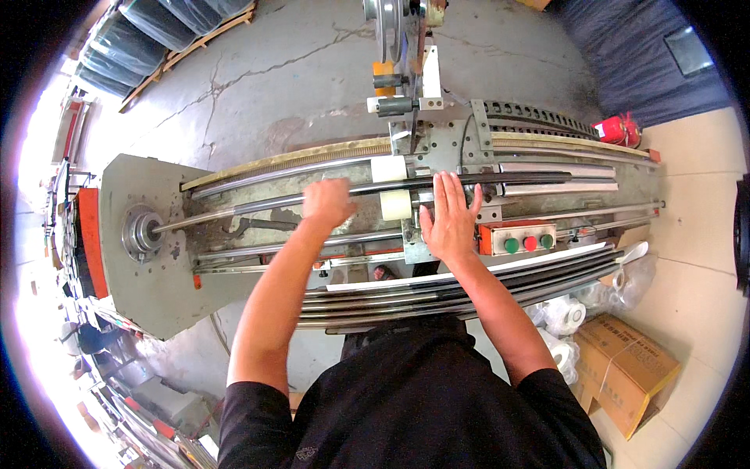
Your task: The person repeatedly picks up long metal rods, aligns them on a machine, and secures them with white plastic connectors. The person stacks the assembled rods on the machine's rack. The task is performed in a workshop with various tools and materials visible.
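The left hand (328, 202), blurred, curls over the long silver-and-black rod (375, 187); whether it grips, I cannot tell. The right hand (451, 215) lies flat, fingers slightly spread, at the rod farther right. Between them sits a cream-white block (395, 207). Left: round steel chuck (143, 233); near right: red-and-white button box (517, 238).

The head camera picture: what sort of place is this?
Probably a workshop or factory: there is a long metal machine, a button box, and long rods lying side by side.
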`<state>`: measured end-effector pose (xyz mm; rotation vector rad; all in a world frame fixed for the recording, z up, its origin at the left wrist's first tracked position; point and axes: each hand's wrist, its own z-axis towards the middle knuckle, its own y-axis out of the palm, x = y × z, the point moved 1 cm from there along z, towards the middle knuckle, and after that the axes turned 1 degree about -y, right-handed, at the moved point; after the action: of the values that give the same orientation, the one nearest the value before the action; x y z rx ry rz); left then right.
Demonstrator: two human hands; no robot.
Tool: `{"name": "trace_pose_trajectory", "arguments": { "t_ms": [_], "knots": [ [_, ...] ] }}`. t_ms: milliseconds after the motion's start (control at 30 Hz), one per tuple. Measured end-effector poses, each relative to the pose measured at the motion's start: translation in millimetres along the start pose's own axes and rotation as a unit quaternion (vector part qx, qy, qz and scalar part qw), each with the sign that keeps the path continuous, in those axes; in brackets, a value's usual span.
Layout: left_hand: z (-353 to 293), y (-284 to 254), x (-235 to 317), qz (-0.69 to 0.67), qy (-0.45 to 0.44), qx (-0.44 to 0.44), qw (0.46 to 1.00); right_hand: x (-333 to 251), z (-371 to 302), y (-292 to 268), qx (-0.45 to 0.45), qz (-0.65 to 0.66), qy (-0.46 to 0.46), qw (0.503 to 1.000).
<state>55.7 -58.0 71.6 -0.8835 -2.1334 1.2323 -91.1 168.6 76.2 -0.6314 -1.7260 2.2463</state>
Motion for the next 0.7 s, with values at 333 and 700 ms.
{"name": "trace_pose_trajectory", "arguments": {
  "t_ms": [333,700],
  "knots": [
    [5,18,-5,-0.018,0.022,0.050,0.998,1,2,1,-0.009,-0.012,0.010,1.000],
    [-40,16,-177,-0.002,-0.071,0.074,0.995,-2,1,2,-0.008,-0.019,0.030,0.999]
  ]
}}
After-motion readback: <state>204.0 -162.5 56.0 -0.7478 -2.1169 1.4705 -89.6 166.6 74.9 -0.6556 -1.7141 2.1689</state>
